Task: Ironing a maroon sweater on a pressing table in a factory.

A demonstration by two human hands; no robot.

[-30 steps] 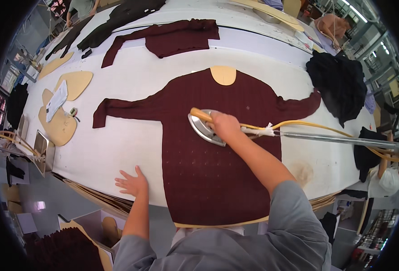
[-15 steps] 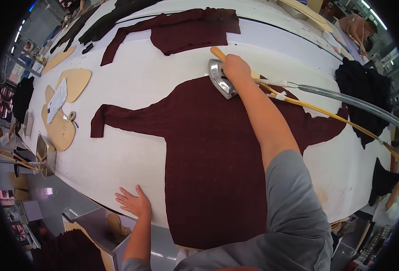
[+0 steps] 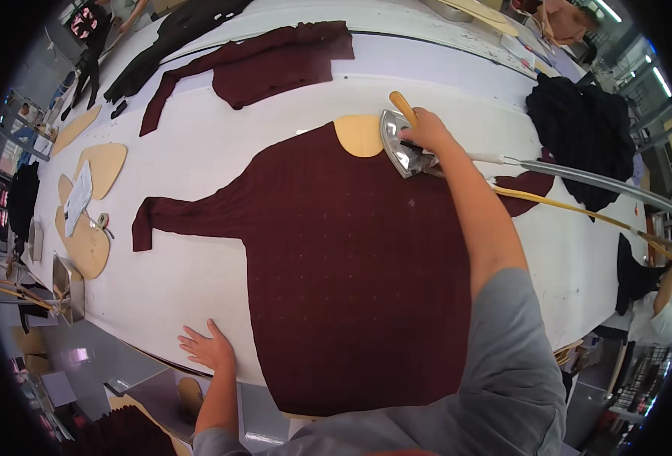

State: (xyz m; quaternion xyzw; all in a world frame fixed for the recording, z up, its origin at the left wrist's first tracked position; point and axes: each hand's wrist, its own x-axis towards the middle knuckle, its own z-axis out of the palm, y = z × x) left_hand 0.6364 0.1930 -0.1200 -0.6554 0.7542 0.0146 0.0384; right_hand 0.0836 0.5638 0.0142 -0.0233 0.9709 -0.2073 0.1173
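A dark maroon knit sweater [image 3: 343, 258] lies flat on the white ironing table [image 3: 199, 175], stretched over a tan board that shows at the neck [image 3: 357, 135]. My right hand [image 3: 426, 131] grips the wooden handle of a steam iron [image 3: 398, 144] pressed near the sweater's right shoulder, beside the neck opening. A grey hose and a yellow cord [image 3: 579, 182] trail from the iron to the right. My left hand [image 3: 208, 349] rests flat with spread fingers on the table's near edge, just left of the sweater's hem.
A second maroon sweater [image 3: 267, 64] and a black garment [image 3: 176, 34] lie farther back. A black pile [image 3: 579, 129] sits at the right. Tan shaping boards [image 3: 93, 197] lie on the left. A person in white [image 3: 655, 315] stands at the right edge.
My right hand has slid the iron from the sweater's middle up to the shoulder by the neck. My left hand stays flat at the near edge by the hem.
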